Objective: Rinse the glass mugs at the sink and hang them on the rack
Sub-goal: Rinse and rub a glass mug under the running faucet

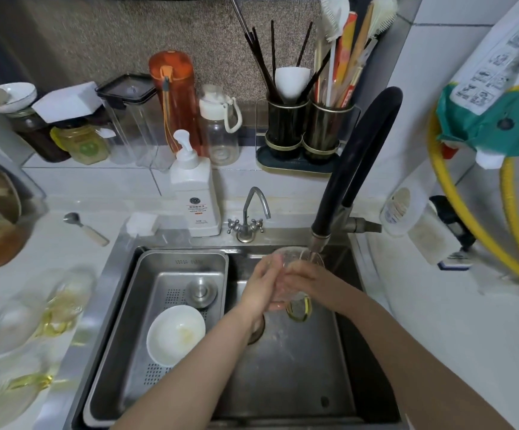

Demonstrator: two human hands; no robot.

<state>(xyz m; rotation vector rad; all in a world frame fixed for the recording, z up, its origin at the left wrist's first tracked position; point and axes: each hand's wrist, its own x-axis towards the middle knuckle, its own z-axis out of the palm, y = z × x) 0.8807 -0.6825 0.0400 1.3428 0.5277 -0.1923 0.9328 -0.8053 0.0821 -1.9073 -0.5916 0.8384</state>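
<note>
Both hands, frame centre: left hand (263, 282) and right hand (303, 276) are wrapped round clear yellow-handled glass mug (295, 285) under black faucet (349, 181) | sink (286, 361) | tray (159, 305) holds white bowl (176, 335)

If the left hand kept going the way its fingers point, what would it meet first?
The left hand points up-right and already grips the glass mug; straight beyond lies the black faucet's spout, though depth is unclear.

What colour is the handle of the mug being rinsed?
Yellow; the mug handle shows clearly in the head view.
</note>
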